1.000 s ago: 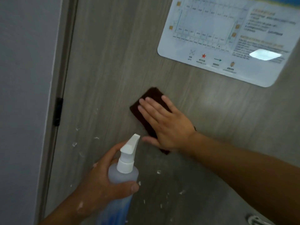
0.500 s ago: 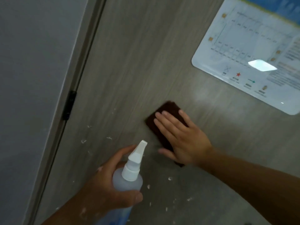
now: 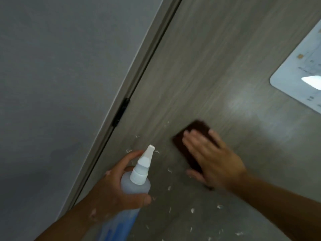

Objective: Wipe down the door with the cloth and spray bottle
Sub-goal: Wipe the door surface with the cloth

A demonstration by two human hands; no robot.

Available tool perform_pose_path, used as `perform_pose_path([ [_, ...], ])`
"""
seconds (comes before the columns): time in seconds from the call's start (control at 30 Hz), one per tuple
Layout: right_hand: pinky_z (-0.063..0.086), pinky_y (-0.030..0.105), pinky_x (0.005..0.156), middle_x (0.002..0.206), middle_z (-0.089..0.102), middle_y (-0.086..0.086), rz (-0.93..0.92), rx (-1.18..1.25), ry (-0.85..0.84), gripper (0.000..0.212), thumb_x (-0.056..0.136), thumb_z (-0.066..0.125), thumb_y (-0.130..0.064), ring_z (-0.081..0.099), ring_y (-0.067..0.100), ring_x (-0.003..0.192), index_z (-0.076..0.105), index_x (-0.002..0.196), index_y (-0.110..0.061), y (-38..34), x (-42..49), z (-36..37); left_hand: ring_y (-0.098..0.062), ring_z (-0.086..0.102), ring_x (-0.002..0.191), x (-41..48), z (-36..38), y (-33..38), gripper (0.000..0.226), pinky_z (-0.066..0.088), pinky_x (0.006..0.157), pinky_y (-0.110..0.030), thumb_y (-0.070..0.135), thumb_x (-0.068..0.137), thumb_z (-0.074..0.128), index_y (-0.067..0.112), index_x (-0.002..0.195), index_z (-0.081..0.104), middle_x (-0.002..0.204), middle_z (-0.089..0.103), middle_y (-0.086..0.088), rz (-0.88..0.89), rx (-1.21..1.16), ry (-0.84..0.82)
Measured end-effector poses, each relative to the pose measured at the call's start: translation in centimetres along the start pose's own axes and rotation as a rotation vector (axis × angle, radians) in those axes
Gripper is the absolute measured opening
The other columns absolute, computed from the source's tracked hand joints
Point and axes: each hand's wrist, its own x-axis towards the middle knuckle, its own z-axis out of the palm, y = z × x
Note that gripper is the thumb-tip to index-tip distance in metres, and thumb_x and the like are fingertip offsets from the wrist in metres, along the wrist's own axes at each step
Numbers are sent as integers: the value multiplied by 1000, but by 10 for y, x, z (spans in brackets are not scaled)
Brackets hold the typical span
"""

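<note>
The grey wood-grain door fills the view, tilted. My right hand presses flat, fingers straight, on a dark brown cloth against the door; the hand covers much of the cloth. My left hand grips a translucent spray bottle with a white nozzle pointing up toward the door, index finger by the trigger. Small white foam flecks dot the door below and left of the cloth.
A laminated white floor-plan sign is stuck on the door at the upper right. The door frame and a black hinge run diagonally on the left, with a grey wall beyond.
The view has tilted and shifted, so the sign slid to the right edge and the hinge toward the middle. My right hand with the cloth is blurred in motion on the door. The bottle stays held.
</note>
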Motion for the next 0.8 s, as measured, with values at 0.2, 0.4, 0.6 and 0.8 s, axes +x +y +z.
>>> perform_pose_path([
  [0.2,7,59,128,173,15,15,317,36,50,94,102,26,-74,10,30,161,18,165,-5,19,128,-32,-24,67,90,7,-11,-1,94,57,71,-24,34,46,91,61,124,45,105,68,2,10,41,-30],
  [0.4,7,56,129,173,15,15,77,62,-19,95,99,43,-72,9,30,161,23,164,-5,-65,74,8,-18,67,96,15,-30,2,92,58,76,-32,37,47,90,61,124,45,111,66,10,25,19,-5],
  [0.6,14,57,128,172,20,16,127,14,-1,99,98,33,-78,16,30,160,27,163,-4,-8,105,-17,-21,66,99,14,-54,3,88,59,79,-30,39,49,88,63,121,44,110,65,7,19,22,12],
  [0.8,0,59,128,174,7,18,247,58,13,97,100,21,-76,2,33,161,12,165,-5,-37,168,-18,-19,67,96,15,-66,-11,93,59,77,-30,36,49,89,49,130,46,108,67,7,8,13,66],
])
